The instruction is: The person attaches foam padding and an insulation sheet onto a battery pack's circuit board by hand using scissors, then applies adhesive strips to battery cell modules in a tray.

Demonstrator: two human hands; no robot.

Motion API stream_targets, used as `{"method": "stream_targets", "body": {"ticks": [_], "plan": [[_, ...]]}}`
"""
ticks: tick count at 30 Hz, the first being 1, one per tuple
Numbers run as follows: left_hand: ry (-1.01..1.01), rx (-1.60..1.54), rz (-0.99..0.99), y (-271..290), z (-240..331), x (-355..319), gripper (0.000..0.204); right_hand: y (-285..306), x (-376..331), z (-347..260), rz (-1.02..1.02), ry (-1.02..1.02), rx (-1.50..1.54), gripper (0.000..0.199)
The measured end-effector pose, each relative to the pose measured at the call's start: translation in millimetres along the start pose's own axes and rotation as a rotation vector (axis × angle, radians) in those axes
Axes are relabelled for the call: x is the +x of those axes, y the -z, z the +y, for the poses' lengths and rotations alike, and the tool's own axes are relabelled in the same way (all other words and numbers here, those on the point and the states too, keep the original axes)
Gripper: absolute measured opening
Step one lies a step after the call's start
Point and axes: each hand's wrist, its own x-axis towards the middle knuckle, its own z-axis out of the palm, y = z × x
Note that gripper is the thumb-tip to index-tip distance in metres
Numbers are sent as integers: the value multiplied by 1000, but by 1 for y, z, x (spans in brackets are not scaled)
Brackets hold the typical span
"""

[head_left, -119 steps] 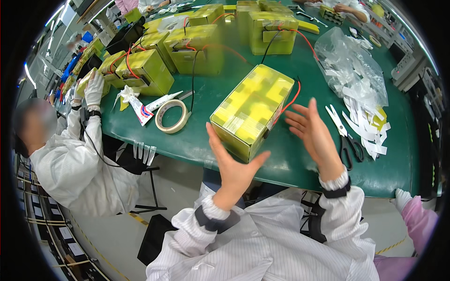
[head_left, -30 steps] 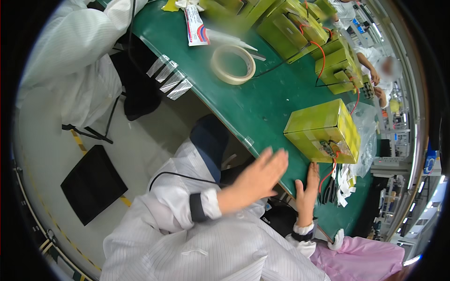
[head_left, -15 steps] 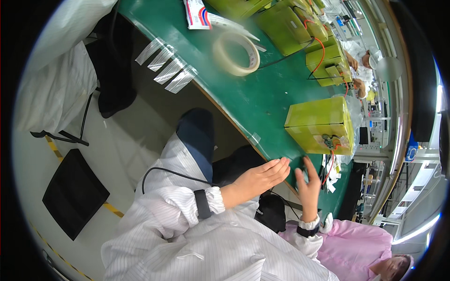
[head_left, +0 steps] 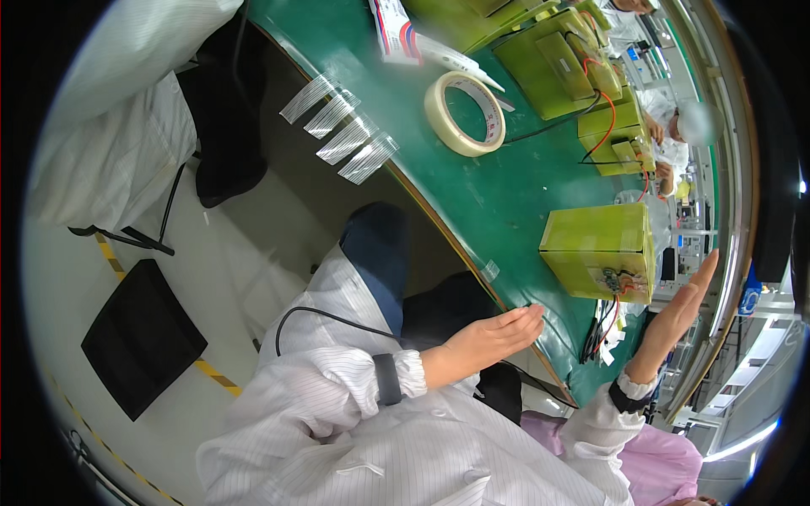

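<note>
My left hand (head_left: 491, 341) hovers by the table's near edge, its fingers stretched out and lying together, with nothing seen in it. To the right, my right hand (head_left: 679, 316) is raised past the yellow-green box-shaped pack (head_left: 595, 244), fingers extended and likewise holding nothing visible. That pack stands on the green tabletop (head_left: 472, 215), with a small circuit board (head_left: 614, 278) and red wire on its near side. Black and red wires (head_left: 599, 331) and white scraps lie between the pack and my right wrist. Neither hand visibly touches the pack.
A tape roll (head_left: 464, 114), a white tool (head_left: 460, 61) and a packet (head_left: 394, 34) lie farther left. Clear tape strips (head_left: 339, 126) overhang the edge. More yellow-green packs (head_left: 548, 67) stand behind. A person in pink (head_left: 658, 460) is close at right; others work across.
My right hand has moved away from the left, up and to the right, past the pack. My left hand keeps nearly the same pose. The whole view has shifted slightly.
</note>
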Motion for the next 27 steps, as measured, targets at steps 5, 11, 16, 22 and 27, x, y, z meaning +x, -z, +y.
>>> {"method": "stream_targets", "body": {"ticks": [5, 11, 16, 22, 27], "plan": [[-7, -10, -9, 1, -3, 0, 45, -1, -6, 1, -309, -179, -65, 66], [-66, -15, -89, 8, -6, 1, 47, -2, -16, -10, -382, -329, 181, 71], [-73, -20, -146, 15, -8, 2, 51, 7, -31, 18, -75, -198, -181, 57], [167, -819, -276, 59, -15, 41, 76, 37, -61, 125, 180, -685, 2015, 73], [191, -1074, -165, 61, -19, 85, 92, -25, -56, 98, -93, -928, 1513, 87]]}}
